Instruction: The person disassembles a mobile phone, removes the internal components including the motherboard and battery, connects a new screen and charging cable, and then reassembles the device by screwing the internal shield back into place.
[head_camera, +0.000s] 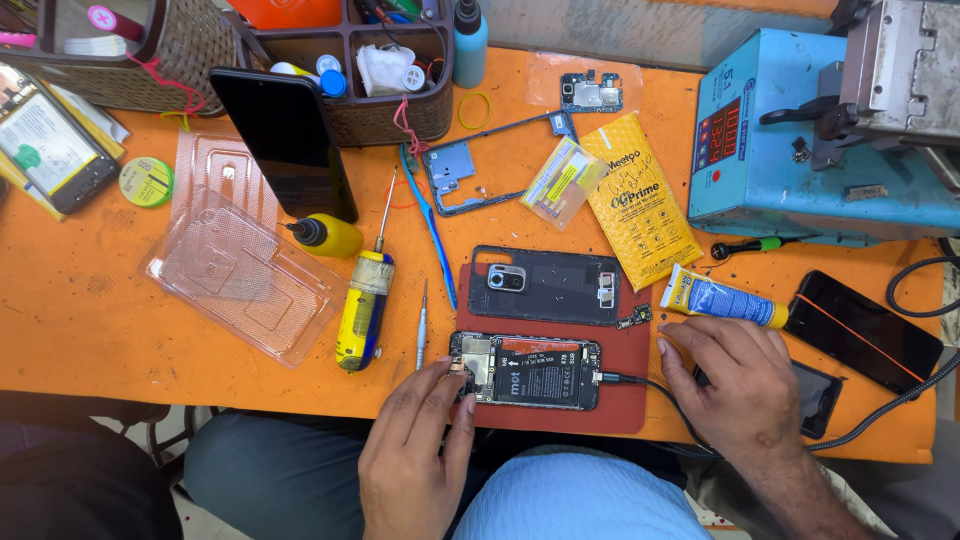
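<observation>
Opened phone: one smartphone (527, 371) with its back removed lay flat on a dark red mat (630, 345) at the desk's near edge, showing a black battery and a metal-shielded board.
Left hand: the left hand (415, 440) rested at the phone's left end, its fingertips (452, 372) pinched on the bare board there; the grip touched the phone without lifting it.
Right hand: the right hand (738, 375) lay palm down on the desk right of the phone, fingers spread and released, clasping nothing, beside a black cable (622, 378) plugged into the phone's right end.
Back cover: one matt black rectangular cover (545, 285) with a square camera window lay on the mat just above the phone.
Desk: the orange desk (80, 300) looked scuffed and stained.
Tools: two screwdrivers, one thick with a yellow and blue handle (362, 310), one thin and silver (421, 330), lay left of the mat.
Glue: one blue and white tube with a yellow cap (722, 298) lay above the right hand.
Other phones: one glossy black phone (285, 140) leaned on a woven basket (390, 115), and one (865, 330) lay flat at right.
Packaging: one clear ribbed plastic tray (240, 265) and one yellow pouch (638, 200).
Machine: one blue metal box (800, 170) with a red display.
</observation>
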